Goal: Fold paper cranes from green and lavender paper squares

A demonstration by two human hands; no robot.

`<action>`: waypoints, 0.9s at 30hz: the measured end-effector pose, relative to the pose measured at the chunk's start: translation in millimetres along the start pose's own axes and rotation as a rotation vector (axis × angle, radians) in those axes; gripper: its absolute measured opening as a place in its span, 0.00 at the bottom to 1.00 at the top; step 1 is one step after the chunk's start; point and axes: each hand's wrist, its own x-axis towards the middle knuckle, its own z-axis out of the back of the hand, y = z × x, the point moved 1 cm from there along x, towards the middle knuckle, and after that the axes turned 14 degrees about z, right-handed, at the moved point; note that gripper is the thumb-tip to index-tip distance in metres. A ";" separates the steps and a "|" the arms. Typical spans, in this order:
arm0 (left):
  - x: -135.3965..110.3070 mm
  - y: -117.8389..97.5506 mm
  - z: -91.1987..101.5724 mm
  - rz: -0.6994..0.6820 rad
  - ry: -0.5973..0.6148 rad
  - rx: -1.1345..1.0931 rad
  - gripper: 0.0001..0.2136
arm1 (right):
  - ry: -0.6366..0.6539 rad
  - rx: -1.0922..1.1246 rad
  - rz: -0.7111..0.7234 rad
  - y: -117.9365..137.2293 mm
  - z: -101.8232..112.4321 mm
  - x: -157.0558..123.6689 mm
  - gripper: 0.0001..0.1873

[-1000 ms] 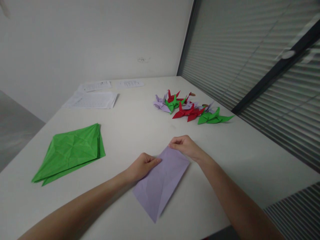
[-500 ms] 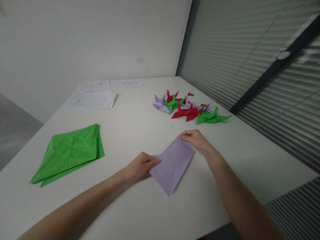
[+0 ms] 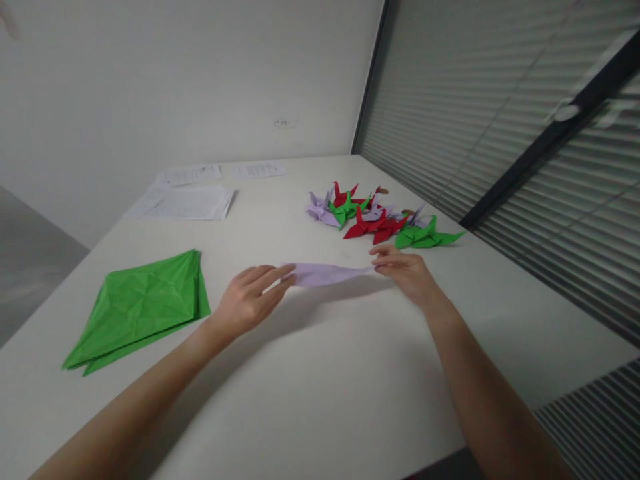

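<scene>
A folded sheet of light purple origami paper [image 3: 327,275] stretches between my two hands, lifted above the white table and seen nearly edge-on as a thin strip. My left hand [image 3: 250,295] pinches its left end between thumb and fingers. At the opposite end, the fingertips of my right hand [image 3: 400,268] grip the corner. Just beyond my right hand lies a green paper crane [image 3: 425,233]. The stack of green folded paper [image 3: 145,300] rests to the left of my left hand, creased and pointed at its lower left.
Several finished cranes sit in a cluster, among them a red crane [image 3: 370,225] and a purple crane [image 3: 321,208]. Printed sheets [image 3: 187,202] lie at the back left of the table [image 3: 320,413]. Window blinds [image 3: 465,113] line the right side.
The purple paper has been raised and tilted from a flat diamond to a thin, near-level strip. My left hand has moved left and up; my right hand has shifted slightly.
</scene>
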 end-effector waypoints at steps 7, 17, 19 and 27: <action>-10.5 -24.7 -37.5 -0.186 0.422 0.001 0.13 | 0.274 -0.642 0.015 -21.8 -17.3 -6.3 0.14; -21.0 -35.7 -48.7 0.035 0.352 -0.082 0.16 | 0.589 -0.625 0.136 -9.9 -72.2 -22.6 0.23; -23.3 -34.6 -50.7 0.095 0.353 -0.059 0.22 | 0.586 -0.625 0.126 -9.2 -70.9 -21.8 0.23; -25.1 -34.9 -52.1 0.099 0.398 -0.032 0.23 | 0.527 -0.698 0.119 -10.3 -73.2 -20.5 0.20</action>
